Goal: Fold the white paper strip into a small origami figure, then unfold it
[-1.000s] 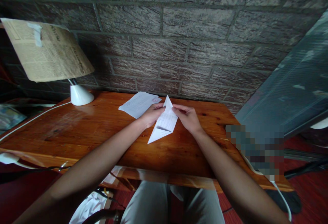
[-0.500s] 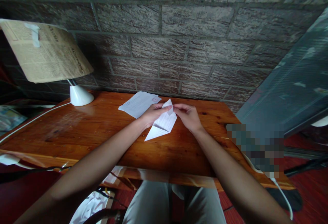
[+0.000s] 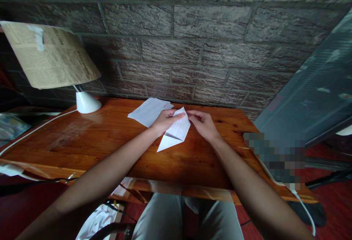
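A sheet of white printed paper (image 3: pixel 179 129), folded into a pointed shape, is held just above the wooden desk. My left hand (image 3: pixel 164 121) grips its upper left side, thumb on top and fingers beneath. At the upper right edge, the bent fingers of my right hand (image 3: pixel 202 123) close on the paper near its tip; some fingertips are hidden. A lower flap of the sheet tapers to a corner pointing towards the front left. Behind my left hand lies a stack of printed papers (image 3: pixel 147 111), one bearing a reddish stamp.
On the left of the desk (image 3: pixel 110 141) stands a lamp (image 3: pixel 88 102) with a newspaper-covered shade, its white cord trailing left. A pixelated object (image 3: pixel 272 159) with a white cable lies at the right edge. A stone-block wall (image 3: pixel 176 49) rises behind.
The small flap near the paper's tip, raised earlier, now lies flatter. My right fingers have shifted slightly along the upper right edge; my left hand keeps its grip.
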Available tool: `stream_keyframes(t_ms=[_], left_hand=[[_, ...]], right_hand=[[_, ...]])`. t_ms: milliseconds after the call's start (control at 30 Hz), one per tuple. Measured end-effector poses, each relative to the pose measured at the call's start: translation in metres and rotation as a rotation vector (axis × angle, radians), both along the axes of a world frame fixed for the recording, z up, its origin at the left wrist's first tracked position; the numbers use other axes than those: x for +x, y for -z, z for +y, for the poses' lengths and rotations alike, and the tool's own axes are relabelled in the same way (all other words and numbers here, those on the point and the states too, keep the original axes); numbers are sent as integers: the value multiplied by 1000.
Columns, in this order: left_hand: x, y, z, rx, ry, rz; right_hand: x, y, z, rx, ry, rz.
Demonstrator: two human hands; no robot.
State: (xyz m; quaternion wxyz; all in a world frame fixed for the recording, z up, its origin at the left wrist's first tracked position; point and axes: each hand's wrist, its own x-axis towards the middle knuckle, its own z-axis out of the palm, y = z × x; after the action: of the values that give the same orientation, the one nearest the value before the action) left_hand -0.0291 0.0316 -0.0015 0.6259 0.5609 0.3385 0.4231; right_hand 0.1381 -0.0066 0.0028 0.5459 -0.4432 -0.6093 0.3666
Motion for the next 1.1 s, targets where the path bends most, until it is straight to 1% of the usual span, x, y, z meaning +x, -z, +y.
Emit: stream_keyframes(t_ms=[100, 200, 300, 367, 433, 533, 633, 800, 867, 933, 1100], left_hand=[[0, -1, 0, 53, -52, 28], [-1, -1, 1, 95, -77, 33], [-1, 1, 3, 127, -96, 33], [-1, 1, 3, 122, -107, 29], [-1, 2, 3, 88, -82, 6], [-1, 3, 3, 40, -3, -50], [1, 4, 3, 9, 66, -103], [2, 1, 2, 10, 133, -156], [1, -1, 1, 31, 135, -154], [1, -3, 2, 64, 120, -143], [-2, 1, 5, 112, 14, -92]], right_hand=[[0, -4, -2, -22, -43, -12], [-1, -7, -4, -27, -103, -30], [-2, -7, -5, -28, -144, -43], [-2, -5, -4, -21, -147, -46], [-1, -2, -3, -13, -121, -42], [1, 2, 0, -1, -54, -62], [3, 4, 2, 44, 14, -105], [4, 6, 3, 121, 148, -118], [3, 5, 2, 134, 177, -122], [1, 4, 1, 138, 174, -125], [-5, 2, -3, 154, 71, -144]])
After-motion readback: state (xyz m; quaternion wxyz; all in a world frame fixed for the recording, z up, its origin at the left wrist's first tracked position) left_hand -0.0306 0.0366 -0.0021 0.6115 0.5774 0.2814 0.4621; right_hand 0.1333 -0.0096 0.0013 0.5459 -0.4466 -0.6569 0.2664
